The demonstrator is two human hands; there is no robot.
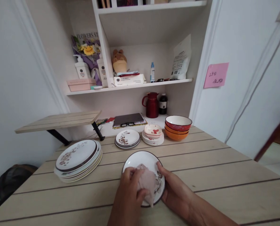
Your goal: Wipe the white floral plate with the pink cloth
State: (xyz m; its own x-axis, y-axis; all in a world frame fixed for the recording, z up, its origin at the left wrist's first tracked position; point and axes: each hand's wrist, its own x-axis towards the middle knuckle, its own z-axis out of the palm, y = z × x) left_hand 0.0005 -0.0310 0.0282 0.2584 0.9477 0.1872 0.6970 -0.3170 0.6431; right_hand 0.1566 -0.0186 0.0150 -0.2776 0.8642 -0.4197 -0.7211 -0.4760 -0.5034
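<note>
A white plate [140,160] with a dark rim and a floral print lies on the wooden table [212,169] in front of me. My left hand [128,194] is closed on a crumpled pale pink cloth [148,182] and presses it onto the plate. My right hand [175,190] grips the plate's right edge, with the thumb on the rim.
A stack of large floral plates [77,160] sits at left. Behind are a stack of small plates [127,138], a pile of saucers with a small dish [153,134], and stacked red and orange bowls [178,127]. Shelves with a red jug [151,105] line the back wall.
</note>
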